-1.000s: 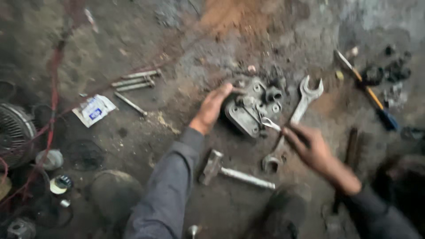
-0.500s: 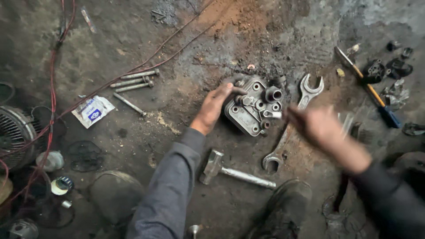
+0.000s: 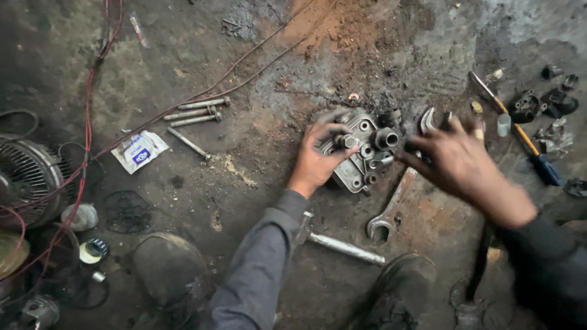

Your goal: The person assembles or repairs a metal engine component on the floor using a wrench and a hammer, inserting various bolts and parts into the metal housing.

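Observation:
A grey metal casting (image 3: 365,164) with several round ports and studs lies on the dirty ground. My left hand (image 3: 317,157) grips its left side, thumb and fingers around the upper left corner. My right hand (image 3: 455,160) is blurred just to the right of the casting, fingers spread, with nothing visible in it. It hovers over the upper jaw of a long open-ended wrench (image 3: 391,205) that lies slanted beside the casting. Both my sleeves are grey.
A hammer (image 3: 342,245) lies below the casting between my two shoes (image 3: 168,269). Long bolts (image 3: 195,113) and a white packet (image 3: 139,151) sit at the left near a fan guard (image 3: 27,177) and red wires (image 3: 85,122). A blue-handled screwdriver (image 3: 520,134) and black parts (image 3: 538,104) lie at the right.
My right hand has left the middle of the wrench, swung out to the right, and come back up beside the casting. The left hand has slid further onto the casting.

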